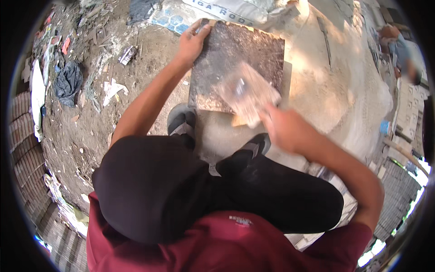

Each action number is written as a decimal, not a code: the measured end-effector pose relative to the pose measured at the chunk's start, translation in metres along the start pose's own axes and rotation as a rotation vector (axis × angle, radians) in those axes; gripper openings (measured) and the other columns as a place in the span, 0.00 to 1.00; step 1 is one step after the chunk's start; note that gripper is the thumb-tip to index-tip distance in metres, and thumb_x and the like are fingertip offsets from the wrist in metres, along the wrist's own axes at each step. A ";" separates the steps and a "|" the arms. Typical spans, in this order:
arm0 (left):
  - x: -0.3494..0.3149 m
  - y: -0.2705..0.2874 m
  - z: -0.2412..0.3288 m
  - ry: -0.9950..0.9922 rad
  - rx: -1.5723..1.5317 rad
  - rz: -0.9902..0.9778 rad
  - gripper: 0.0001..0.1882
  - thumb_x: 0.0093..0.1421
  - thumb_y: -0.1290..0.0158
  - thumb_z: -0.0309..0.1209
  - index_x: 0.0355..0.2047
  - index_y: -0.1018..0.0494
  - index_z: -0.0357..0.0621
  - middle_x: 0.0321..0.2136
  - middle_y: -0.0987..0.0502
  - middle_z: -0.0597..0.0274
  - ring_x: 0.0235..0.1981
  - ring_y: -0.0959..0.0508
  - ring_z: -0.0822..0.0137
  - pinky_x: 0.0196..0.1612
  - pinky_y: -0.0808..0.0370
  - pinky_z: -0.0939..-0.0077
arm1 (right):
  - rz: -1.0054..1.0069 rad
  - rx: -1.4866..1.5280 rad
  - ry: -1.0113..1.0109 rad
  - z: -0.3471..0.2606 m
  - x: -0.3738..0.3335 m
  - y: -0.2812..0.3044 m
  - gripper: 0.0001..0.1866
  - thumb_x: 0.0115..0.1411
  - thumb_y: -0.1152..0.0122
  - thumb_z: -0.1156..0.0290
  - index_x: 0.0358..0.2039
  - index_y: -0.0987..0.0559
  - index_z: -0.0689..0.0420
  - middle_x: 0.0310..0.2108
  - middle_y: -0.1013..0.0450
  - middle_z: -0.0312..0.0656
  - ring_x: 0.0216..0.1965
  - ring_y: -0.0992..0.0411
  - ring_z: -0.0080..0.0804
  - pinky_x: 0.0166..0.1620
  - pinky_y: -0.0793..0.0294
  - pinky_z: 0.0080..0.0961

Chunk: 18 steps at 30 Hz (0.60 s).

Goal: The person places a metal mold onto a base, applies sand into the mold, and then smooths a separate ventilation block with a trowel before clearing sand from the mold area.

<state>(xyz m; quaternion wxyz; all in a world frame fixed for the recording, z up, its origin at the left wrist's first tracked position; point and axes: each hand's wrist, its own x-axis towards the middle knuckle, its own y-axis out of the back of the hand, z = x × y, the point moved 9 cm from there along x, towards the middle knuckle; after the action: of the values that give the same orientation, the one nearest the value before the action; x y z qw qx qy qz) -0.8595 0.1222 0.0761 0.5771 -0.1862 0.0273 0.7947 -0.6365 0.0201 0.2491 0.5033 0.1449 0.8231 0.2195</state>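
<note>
My left hand (192, 43) is closed on the far left corner of a square board (240, 45), its fingers over the edge. The board's face is dark, rough and stained, with paler worn patches. Over its near right part, my right hand (287, 129) grips a flat, pale wooden piece (256, 93) by its near right end. Motion blurs both that hand and the piece, which has a shiny spot near its middle. Whether the piece touches the board, I cannot tell. A bit of yellowish material (237, 120) shows under the board's near edge.
My shoes (182, 122) stand just short of the board. White sacks (226, 10) lie beyond it. Pale powder (335, 97) covers the ground at right, where another person (403, 56) is near grey blocks (410, 106). Litter and a black plastic bag (68, 84) lie at left, beside stacked tiles (27, 149).
</note>
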 end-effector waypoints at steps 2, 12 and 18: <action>0.000 -0.002 0.002 -0.025 0.006 0.005 0.25 0.64 0.49 0.36 0.58 0.35 0.35 0.38 0.22 0.61 0.35 0.26 0.77 0.39 0.29 0.82 | 0.097 0.028 0.074 -0.010 0.011 0.022 0.12 0.64 0.55 0.66 0.43 0.34 0.61 0.24 0.28 0.64 0.30 0.28 0.65 0.36 0.30 0.56; -0.006 -0.010 0.022 -0.077 0.095 -0.068 0.26 0.65 0.50 0.36 0.58 0.36 0.31 0.41 0.23 0.59 0.38 0.26 0.75 0.42 0.29 0.81 | 0.210 0.081 0.010 0.024 0.027 0.016 0.13 0.66 0.58 0.64 0.43 0.33 0.60 0.26 0.28 0.64 0.32 0.28 0.65 0.36 0.30 0.52; -0.004 -0.002 0.019 -0.088 0.080 -0.050 0.27 0.65 0.50 0.36 0.59 0.38 0.29 0.42 0.23 0.59 0.39 0.26 0.75 0.42 0.30 0.82 | 0.166 -0.063 0.220 0.013 -0.005 0.027 0.13 0.66 0.57 0.64 0.39 0.31 0.62 0.29 0.29 0.60 0.33 0.28 0.61 0.37 0.30 0.48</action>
<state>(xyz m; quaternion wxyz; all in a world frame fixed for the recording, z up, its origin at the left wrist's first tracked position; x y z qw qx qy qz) -0.8619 0.1237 0.0959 0.6044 -0.1285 0.0291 0.7857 -0.6217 0.0439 0.2616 0.3943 0.1718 0.8512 0.3009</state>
